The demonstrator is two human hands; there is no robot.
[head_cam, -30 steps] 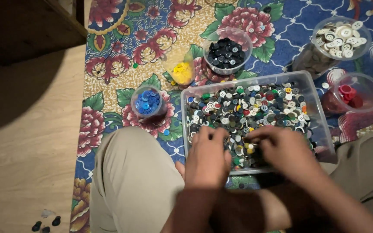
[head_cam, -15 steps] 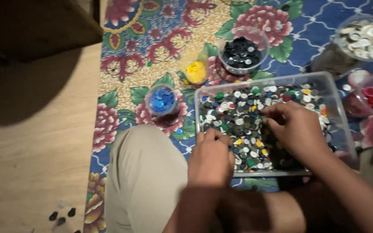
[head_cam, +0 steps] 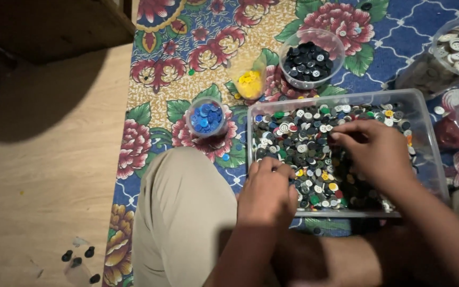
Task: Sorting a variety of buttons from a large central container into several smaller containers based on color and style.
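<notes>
Right hand [head_cam: 378, 154] fingertips pinched together among mixed buttons [head_cam: 304, 143] in clear tub [head_cam: 426, 133], left hand [head_cam: 266, 191] curled at rim; buttons likely light, hard, slippery—grip by edges.

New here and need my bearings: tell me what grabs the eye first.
A clear bin heaped with mixed buttons sits right of centre, with the left hand at its near left corner and the right hand sifting inside. Behind it on the floral mat stand cups of blue buttons, yellow buttons and black buttons.
</notes>
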